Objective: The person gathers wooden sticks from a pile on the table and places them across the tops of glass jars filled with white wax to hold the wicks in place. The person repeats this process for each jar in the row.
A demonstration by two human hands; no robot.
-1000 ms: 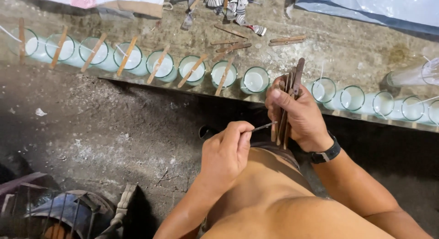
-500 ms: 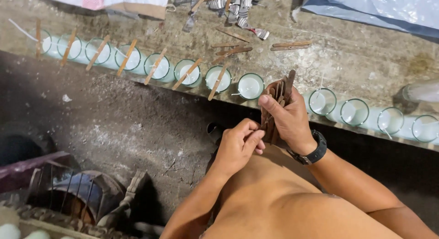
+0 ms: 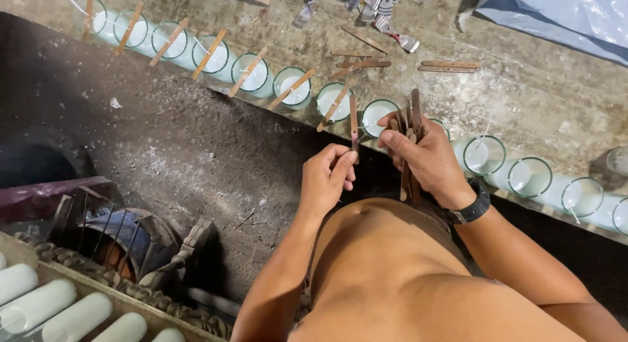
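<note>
The single wooden stick (image 3: 353,123) is thin, flat, dark brown and worn, standing nearly upright with its lower end pinched between thumb and fingertips of the left hand (image 3: 325,178), which is closed firmly around it. Just right of that pinch, the right hand (image 3: 425,160) is wrapped tight around a bundle of sticks (image 3: 409,142) of the same kind, their tips fanning above the fist and their tails showing below it. Directly beyond both grips sits a white-filled glass cup (image 3: 378,114) with no stick across it, on the edge of the concrete ledge (image 3: 543,93). To do this well, I judge the stick should be held low and steady, kept flat-side level and centred over a rim, with the bundle held clear so nothing knocks the glass. Further left of the pinch, a row of glass cups (image 3: 250,72) each carries a stick laid across; loose sticks (image 3: 449,66) lie beyond
</note>
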